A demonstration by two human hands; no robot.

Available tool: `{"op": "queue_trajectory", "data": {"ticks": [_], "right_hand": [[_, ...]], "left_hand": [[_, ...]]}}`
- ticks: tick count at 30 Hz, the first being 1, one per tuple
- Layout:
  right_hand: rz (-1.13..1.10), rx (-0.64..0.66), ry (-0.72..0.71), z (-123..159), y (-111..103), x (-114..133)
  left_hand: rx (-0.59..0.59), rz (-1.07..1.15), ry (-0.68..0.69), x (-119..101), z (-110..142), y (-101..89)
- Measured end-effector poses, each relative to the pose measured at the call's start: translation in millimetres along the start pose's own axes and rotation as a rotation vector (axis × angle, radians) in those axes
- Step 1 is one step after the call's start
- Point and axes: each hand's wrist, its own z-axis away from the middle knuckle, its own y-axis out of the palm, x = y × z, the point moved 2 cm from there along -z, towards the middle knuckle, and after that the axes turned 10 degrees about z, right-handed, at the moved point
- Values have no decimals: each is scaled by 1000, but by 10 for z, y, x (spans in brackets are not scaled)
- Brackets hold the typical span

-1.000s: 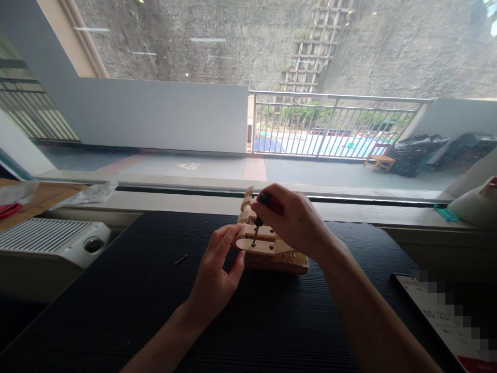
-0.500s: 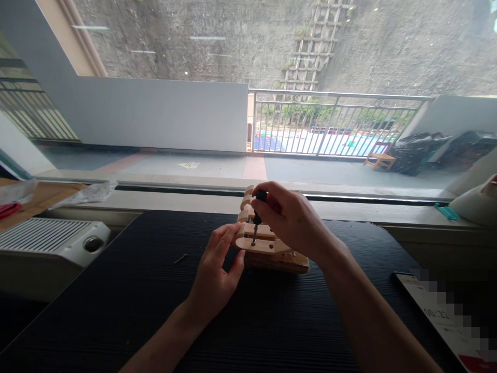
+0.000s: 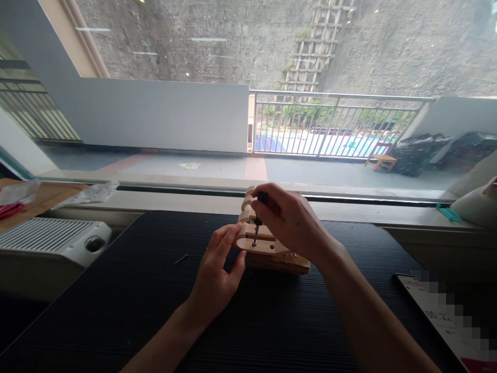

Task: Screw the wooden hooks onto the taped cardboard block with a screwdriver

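Note:
A screwdriver (image 3: 255, 234) with a dark handle stands almost upright, its tip on a screw head in a pale wooden strip. My right hand (image 3: 297, 223) is closed round the handle. The strip belongs to a wooden assembly (image 3: 261, 246) with several rounded, finger-like ends, lying on a thicker wooden block (image 3: 281, 263). At its near left end, my left hand (image 3: 217, 264) grips the rounded tip between fingers and thumb. Another hole shows in the strip, right of the screwdriver tip. My right hand hides much of the assembly's far right side. A loose screw (image 3: 181, 258) lies left of my left hand.
The black table (image 3: 132, 300) reaches to the windowsill (image 3: 186, 203). A phone (image 3: 430, 313) showing a timer rests at the right. Left of the table are a white slatted unit (image 3: 54, 235) and a clear plastic bag (image 3: 91, 194). A teal item (image 3: 448, 213) sits on the sill.
My right hand has shifted very slightly round the screwdriver handle, while the tip stays on the same screw. My left hand and the wooden assembly have hardly moved.

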Motion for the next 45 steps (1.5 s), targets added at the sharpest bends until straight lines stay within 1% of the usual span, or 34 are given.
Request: {"op": "queue_trajectory", "data": {"ticks": [8, 11, 15, 17, 19, 24, 26, 28, 31, 33, 36, 41, 45], "right_hand": [[87, -46, 132, -37, 52, -121], [100, -49, 114, -20, 22, -101], [44, -4, 1, 7, -24, -32], [31, 13, -31, 8, -31, -24], [39, 10, -11, -2, -26, -47], [98, -33, 94, -30, -3, -117], [105, -36, 101, -28, -5, -109], [85, -27, 66, -18, -18, -80], [25, 19, -26, 1, -39, -34], [0, 46, -53, 7, -44, -26], [-5, 40, -20, -4, -27, -58], [1, -39, 78, -32, 21, -139], [9, -33, 85, -23, 17, -128]], "left_hand": [[7, -1, -4, -2, 7, 3], [9, 6, -6, -2, 14, 0], [9, -1, -15, -5, 18, -5], [5, -2, -15, -8, 19, -7], [4, 1, -16, -9, 20, -7], [10, 5, -14, -5, 13, -4], [10, 2, -10, -4, 8, -3], [9, -1, -10, -4, 7, -4], [11, -3, -16, -7, 12, -6], [8, -4, -17, -8, 16, -6], [5, -1, -15, -10, 17, -6], [8, 8, -14, -6, 22, -8], [6, 8, -13, -2, 20, -7]]}}
